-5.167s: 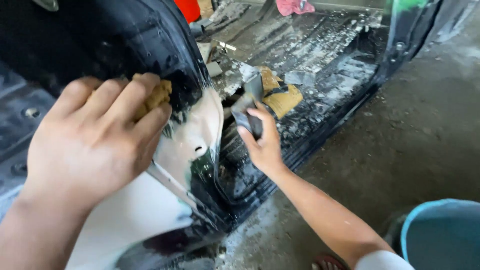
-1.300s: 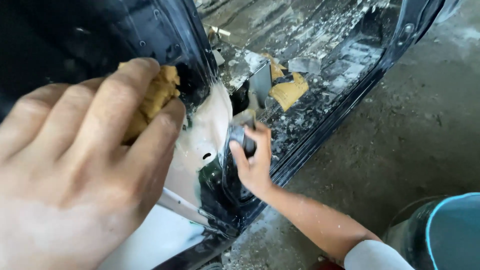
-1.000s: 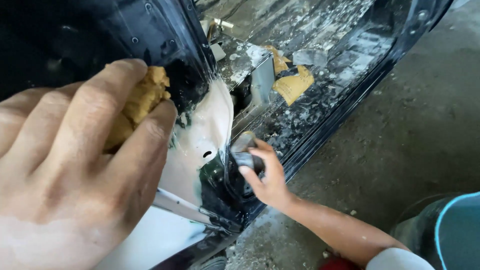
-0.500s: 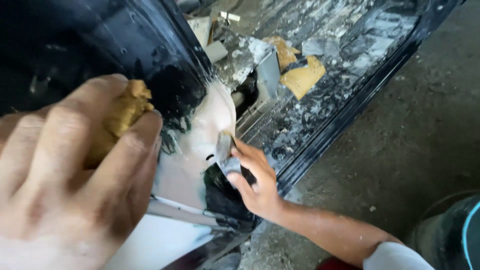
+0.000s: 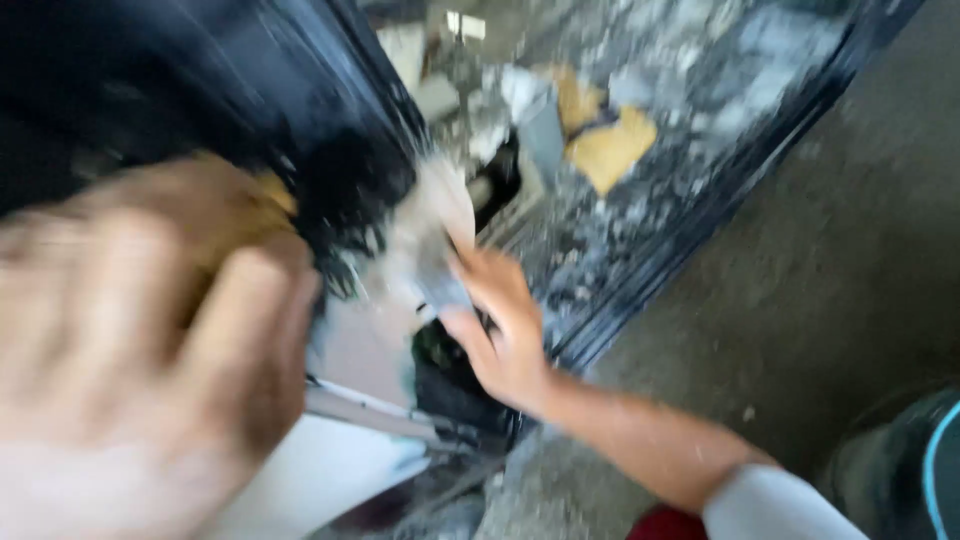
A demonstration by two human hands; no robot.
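two hands are at work here, ours, and both are smeared by motion blur. our left hand (image 5: 150, 340) fills the near left of the view, fingers curled together and clamped on a yellow sponge (image 5: 270, 190), of which only a sliver shows above the knuckles; it presses against the black car body panel (image 5: 180, 80). our right hand (image 5: 505, 335) comes in from the lower right on a bare forearm with a white sleeve (image 5: 770, 505) at the edge. its fingers are closed on a small grey scraper-like tool (image 5: 435, 275), held against a pale patch (image 5: 400, 300) of the panel where the dark coat is gone; the blur hides how tight the grip is.

going outward, a thin metal strip (image 5: 365, 410) runs below the patch, with a white surface (image 5: 310, 475) under it. beyond the right hand lies the car floor (image 5: 640, 180), grey and strewn with flakes, and on it two yellowish foam pieces (image 5: 610, 150), well apart from both hands. a dark sill edge (image 5: 700, 210) slants between that floor and the bare concrete ground (image 5: 830, 280). at the lower right corner we see the rim of a bluish bucket (image 5: 930, 470). the left hand blocks much of the panel's lower part from view.
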